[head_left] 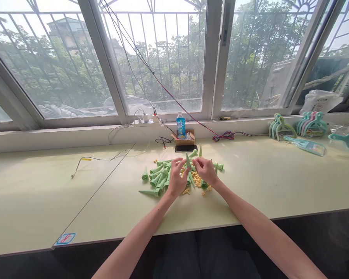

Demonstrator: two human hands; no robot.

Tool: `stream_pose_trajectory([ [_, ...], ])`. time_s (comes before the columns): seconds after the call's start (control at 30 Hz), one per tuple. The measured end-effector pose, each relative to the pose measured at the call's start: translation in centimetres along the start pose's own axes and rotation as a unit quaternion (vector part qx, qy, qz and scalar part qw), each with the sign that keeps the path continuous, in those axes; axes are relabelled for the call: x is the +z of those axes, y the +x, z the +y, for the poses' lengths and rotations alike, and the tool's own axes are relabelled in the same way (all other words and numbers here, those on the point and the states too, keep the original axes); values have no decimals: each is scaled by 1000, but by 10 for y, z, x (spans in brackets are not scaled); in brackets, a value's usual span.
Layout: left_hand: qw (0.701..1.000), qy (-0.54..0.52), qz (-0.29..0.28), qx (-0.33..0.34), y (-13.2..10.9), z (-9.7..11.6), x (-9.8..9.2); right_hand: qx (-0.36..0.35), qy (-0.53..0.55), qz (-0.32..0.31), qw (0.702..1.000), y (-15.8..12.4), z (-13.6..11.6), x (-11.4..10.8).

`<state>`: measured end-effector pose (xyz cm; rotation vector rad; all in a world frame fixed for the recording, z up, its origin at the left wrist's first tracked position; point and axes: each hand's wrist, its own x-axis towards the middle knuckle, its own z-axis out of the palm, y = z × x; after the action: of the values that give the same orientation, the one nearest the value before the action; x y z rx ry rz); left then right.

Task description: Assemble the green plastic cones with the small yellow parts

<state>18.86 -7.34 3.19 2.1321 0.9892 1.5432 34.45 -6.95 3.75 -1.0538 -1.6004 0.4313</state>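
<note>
My left hand (178,179) is closed around a green plastic spike (188,161), which stands point up between thumb and fingers. Close beside it, my right hand (205,170) has its fingers pinched together at the spike's side; whatever they hold is too small to make out. Under and around both hands lies a pile of green hollow spikes (159,176), most of them on their sides. Small yellow plastic pieces (196,179) are heaped between the hands, and a few lie loose at the front. My hands hide part of the pile.
Behind the pile are a black phone (186,148) and a small cardboard box (185,142) with a blue bottle (180,126). A white cable (95,158) runs over the table (104,217) at left. Small dustpans (282,128) stand at the back right, below the windows.
</note>
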Motion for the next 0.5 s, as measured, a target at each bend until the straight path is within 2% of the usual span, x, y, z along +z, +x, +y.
stream_pose_trajectory([
  [0.23, 995, 18, 63, -75, 3, 8, -1, 15, 34, 35, 999, 0, -1, 0],
  [0.37, 991, 19, 33, -130, 5, 11, -4, 11, 56, 28, 998, -1, -1, 0],
  [0.5, 988, 24, 7, -154, 4, 14, -5, -11, 90, -27, 996, -2, -2, 2],
])
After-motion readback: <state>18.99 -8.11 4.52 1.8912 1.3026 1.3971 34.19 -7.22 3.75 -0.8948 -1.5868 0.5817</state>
